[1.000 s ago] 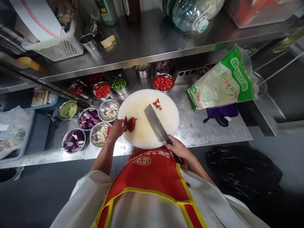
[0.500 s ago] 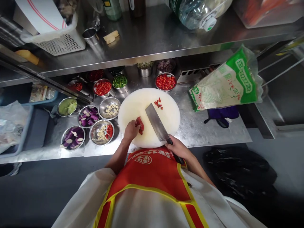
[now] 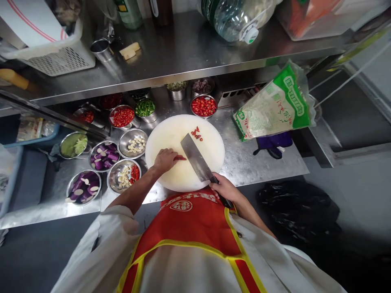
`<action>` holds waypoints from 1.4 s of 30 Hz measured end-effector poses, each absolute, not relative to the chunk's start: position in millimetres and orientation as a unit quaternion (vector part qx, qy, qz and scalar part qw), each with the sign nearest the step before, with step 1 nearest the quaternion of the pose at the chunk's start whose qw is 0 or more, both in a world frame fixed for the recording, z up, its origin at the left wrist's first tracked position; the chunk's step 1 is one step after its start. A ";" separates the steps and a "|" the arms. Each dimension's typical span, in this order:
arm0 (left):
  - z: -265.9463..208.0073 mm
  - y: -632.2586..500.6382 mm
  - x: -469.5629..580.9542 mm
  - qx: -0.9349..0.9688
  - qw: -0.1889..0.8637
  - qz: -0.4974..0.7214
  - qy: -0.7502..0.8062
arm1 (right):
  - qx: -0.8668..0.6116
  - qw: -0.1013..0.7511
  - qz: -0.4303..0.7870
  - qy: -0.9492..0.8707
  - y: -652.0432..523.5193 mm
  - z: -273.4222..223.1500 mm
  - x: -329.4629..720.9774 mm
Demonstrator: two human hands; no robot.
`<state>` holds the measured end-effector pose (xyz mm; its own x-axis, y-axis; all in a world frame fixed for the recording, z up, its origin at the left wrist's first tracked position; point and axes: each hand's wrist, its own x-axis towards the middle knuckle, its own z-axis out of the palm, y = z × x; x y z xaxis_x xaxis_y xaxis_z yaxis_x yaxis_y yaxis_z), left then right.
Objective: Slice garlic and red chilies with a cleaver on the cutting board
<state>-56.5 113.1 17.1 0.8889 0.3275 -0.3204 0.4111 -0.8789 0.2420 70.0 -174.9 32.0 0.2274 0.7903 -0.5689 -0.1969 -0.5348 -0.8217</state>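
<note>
On the round white cutting board [image 3: 171, 130], my left hand [image 3: 165, 160] presses down with fingers together over a red chili pepper [image 3: 181, 157], whose end pokes out to the right. My right hand [image 3: 225, 188] is closed round the black handle of a cleaver [image 3: 197, 156]. The cleaver's broad blade lies slantwise over the board, its tip pointing away from me and to the left, a little apart from the pepper. Small cut chili pieces [image 3: 197, 132] rest beyond the blade. Most of the pepper is hidden under my left fingers.
Left of the board stand metal bowls with garlic slices [image 3: 136, 144], garlic and red chili [image 3: 124, 176], and purple eggplant [image 3: 104, 156]. Chopped red chili [image 3: 204, 106] and green pepper [image 3: 145, 108] sit behind. A steel shelf [image 3: 183, 53] overhangs the back. A green-and-white bag [image 3: 276, 103] lies right.
My left hand has flattened over the red chili, which now lies pointing sideways instead of being held upright in the fingertips. The view has shifted slightly; the cleaver stays nearly in place.
</note>
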 end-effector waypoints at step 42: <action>-45.9 117.2 -45.3 0.932 0.280 0.167 0.161 | -0.756 0.181 0.386 -0.496 -144.3 81.1 94.7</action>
<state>-45.3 117.2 -45.9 0.8927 0.3932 0.2203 0.2063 -0.7910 0.5760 94.7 -144.3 81.1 0.2100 0.8903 -0.4040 0.6102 -0.4422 -0.6574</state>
